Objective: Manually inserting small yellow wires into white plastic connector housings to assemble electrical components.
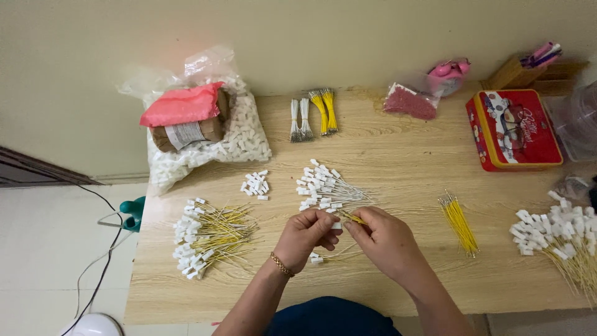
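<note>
Between both hands' fingers point(339, 225) — yellow wire point(353, 218), white connector point(336, 226).

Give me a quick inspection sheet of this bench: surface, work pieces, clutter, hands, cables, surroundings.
Surface: wooden table, pale grain, set against a wall.
Job's things: yellow wire and white plug pinched between both hands; white-wire pile just behind them; yellow-wire pile to the left; loose plugs; bare yellow wires.
Clutter: bag of plugs, red tin, small pink bag.
Hands: left hand and right hand meet at the wire, fingers closed on it.
Cables: dark cord on the floor, left of the table.
Surroundings: plain wall, light floor.
</note>
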